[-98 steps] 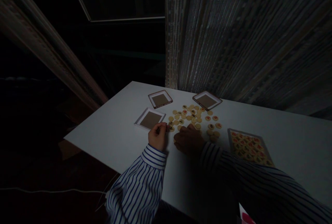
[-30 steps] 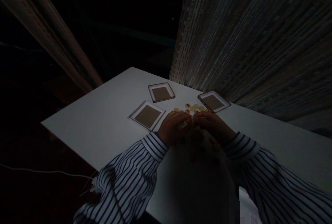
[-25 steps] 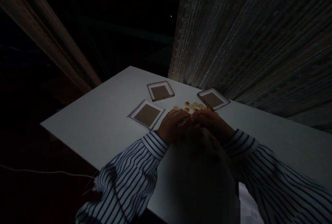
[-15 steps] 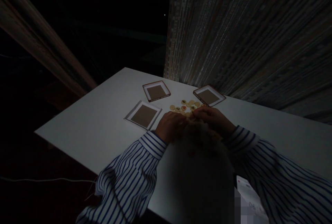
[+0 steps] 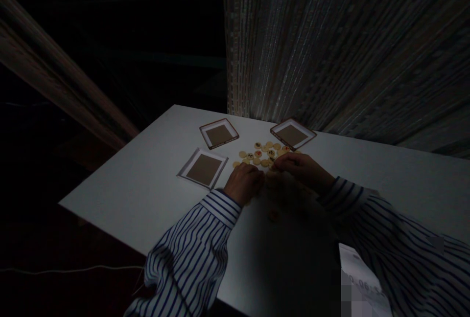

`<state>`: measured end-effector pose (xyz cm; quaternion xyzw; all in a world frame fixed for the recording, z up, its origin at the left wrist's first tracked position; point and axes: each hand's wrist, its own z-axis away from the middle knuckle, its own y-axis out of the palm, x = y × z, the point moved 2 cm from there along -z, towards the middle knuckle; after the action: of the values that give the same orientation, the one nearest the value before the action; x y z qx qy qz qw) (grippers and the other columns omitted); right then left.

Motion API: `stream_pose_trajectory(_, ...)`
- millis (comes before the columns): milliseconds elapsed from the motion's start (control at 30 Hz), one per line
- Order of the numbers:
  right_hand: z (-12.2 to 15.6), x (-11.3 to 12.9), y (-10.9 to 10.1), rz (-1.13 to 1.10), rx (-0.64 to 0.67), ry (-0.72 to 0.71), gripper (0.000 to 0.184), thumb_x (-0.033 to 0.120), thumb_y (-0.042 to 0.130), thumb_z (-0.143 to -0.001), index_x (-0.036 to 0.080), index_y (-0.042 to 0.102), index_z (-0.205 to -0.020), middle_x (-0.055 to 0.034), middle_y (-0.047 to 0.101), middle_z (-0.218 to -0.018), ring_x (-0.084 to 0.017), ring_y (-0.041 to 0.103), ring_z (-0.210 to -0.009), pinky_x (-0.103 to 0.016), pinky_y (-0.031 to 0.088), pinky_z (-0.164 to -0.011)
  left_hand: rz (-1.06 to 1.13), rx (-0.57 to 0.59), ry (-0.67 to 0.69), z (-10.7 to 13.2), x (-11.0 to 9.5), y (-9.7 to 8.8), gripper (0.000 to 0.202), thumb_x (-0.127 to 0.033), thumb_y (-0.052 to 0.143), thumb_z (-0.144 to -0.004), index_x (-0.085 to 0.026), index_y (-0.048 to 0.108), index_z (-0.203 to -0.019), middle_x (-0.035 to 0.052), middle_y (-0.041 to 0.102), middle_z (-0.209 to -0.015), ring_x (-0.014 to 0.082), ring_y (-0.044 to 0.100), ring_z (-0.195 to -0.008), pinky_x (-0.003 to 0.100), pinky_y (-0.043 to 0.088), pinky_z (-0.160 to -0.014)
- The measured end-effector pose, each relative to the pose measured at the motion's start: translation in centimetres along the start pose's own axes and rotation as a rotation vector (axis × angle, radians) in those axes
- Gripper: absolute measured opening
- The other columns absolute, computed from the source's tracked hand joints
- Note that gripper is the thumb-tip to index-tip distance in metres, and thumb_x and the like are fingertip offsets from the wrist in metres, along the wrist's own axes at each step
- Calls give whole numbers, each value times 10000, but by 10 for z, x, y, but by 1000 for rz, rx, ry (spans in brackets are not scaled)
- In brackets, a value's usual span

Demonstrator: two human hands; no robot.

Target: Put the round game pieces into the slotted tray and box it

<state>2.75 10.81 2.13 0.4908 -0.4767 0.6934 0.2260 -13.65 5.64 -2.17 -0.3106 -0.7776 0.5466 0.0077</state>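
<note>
Round pale wooden Chinese chess pieces (image 5: 258, 153), some with red or black characters, lie spread on the white table between and beyond my hands. My left hand (image 5: 244, 181) rests low at the near left side of them, fingers curled in; whatever they may hold is hidden. At the right of the group, my right hand (image 5: 303, 169) pinches a piece at its fingertips, close above the others. More pieces sit in the dark shadow below my hands, hard to make out.
Three shallow square trays surround the pieces: a brown-rimmed one (image 5: 219, 134) at the back, a white-edged one (image 5: 203, 169) at left, another brown-rimmed one (image 5: 293, 134) at back right. A lit phone (image 5: 362, 270) lies by my right forearm. String curtains (image 5: 293, 53) hang behind the table (image 5: 128, 185).
My hands have drawn slightly apart, and more pieces show between and in front of them. The view has shifted a little; the trays stay in place on the table.
</note>
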Motion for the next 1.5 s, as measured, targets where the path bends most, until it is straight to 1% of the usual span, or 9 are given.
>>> stream_pose_trajectory(367,4,0,2,-59,-2,37,225,388,595,-632,169,608,-680,-20,641,-693,-171,580,-700,-306,451,-660,-82,101,-44,-2,-7,-4,244,-274,439,-864,-175,655,-808,63,625,-822,183,518,-801,307,404,-730)
stream_pose_trajectory(533,5,2,1,-83,16,33,219,380,606,-630,168,606,-684,-12,632,-666,-163,572,-675,-300,447,-650,-42,84,-45,-2,-7,-6,222,-281,466,-849,-174,660,-826,60,637,-839,189,527,-815,308,418,-754)
stream_pose_trajectory(700,5,2,1,-105,5,44,230,385,597,-631,162,599,-686,-12,629,-671,-149,566,-658,-294,442,-640,17,14,-79,4,0,-13,205,-307,528,-815,-168,661,-885,67,650,-856,191,543,-828,319,440,-777)
stream_pose_trajectory(833,6,2,1,-90,-2,46,223,376,601,-639,162,607,-701,-8,636,-682,-150,576,-681,-294,444,-656,13,38,-125,11,6,-18,227,-247,584,-764,-158,651,-962,79,654,-899,207,554,-887,342,447,-816)
stream_pose_trajectory(1200,4,4,4,-86,13,60,180,340,595,-621,167,606,-671,-2,619,-667,-138,555,-651,-296,435,-650,13,132,-134,12,6,-22,210,-181,585,-744,-149,657,-939,87,668,-959,227,562,-920,378,451,-843)
stream_pose_trajectory(1300,3,5,5,-66,8,68,179,343,593,-622,171,605,-671,-3,618,-672,-137,548,-649,-291,433,-640,81,94,-151,13,7,-22,219,-168,588,-734,-151,658,-941,93,673,-944,223,572,-906,379,453,-838)
stream_pose_trajectory(1367,3,5,6,-62,11,63,187,353,590,-626,173,604,-673,-5,619,-677,-137,549,-650,-288,434,-632,184,15,-190,13,8,-22,219,-194,606,-723,-170,661,-933,86,673,-940,212,578,-889,374,456,-823)
stream_pose_trajectory(1433,3,5,7,-62,17,50,204,371,581,-635,174,603,-680,-7,618,-673,-137,547,-640,-287,433,-621,348,-105,-285,13,9,-23,209,-236,623,-713,-183,669,-910,76,671,-917,189,588,-820,346,470,-763)
stream_pose_trajectory(1500,2,5,8,-66,27,31,225,394,571,-642,176,601,-690,-9,618,-667,-137,546,-627,-289,431,-609,573,-215,-447,13,11,-25,219,-276,647,-690,-177,674,-884,62,668,-827,156,584,-699,302,473,-659)
